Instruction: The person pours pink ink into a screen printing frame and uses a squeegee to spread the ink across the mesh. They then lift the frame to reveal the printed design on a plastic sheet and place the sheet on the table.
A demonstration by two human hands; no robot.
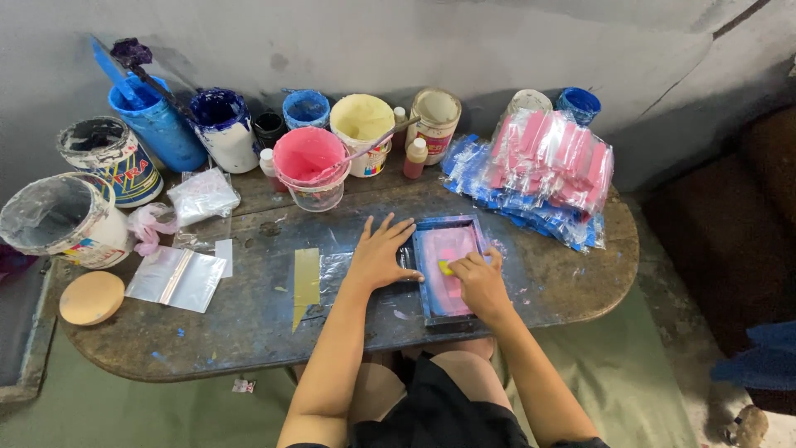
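Your knees and dark shorts sit closest to the lens, tucked under the near edge of the oval worktable (207, 340). Just beyond them your right hand (479, 282) rests on the small blue-framed printing screen (448, 270), curled tight around a small yellow piece (446, 267) that it presses onto the pink mesh; only a bit of that piece shows past your knuckles. Your left hand (379, 255) lies flat and spread wide, holding nothing, palm on the table with its fingertips touching the left rail of the frame. So the screen sits between your two hands, under the right one and just beside the left.

To the left of the frame, a strip of yellowish tape (306, 278) lies on the table, and further left a clear plastic bag (177, 278) and a round wooden disc (91, 297). Behind your hands stands a pink paint tub (308, 166) with a stick in it, among other paint pots. A heap of pink and blue packets (539, 170) in clear wrap is piled at the right rear, well apart from the screen.
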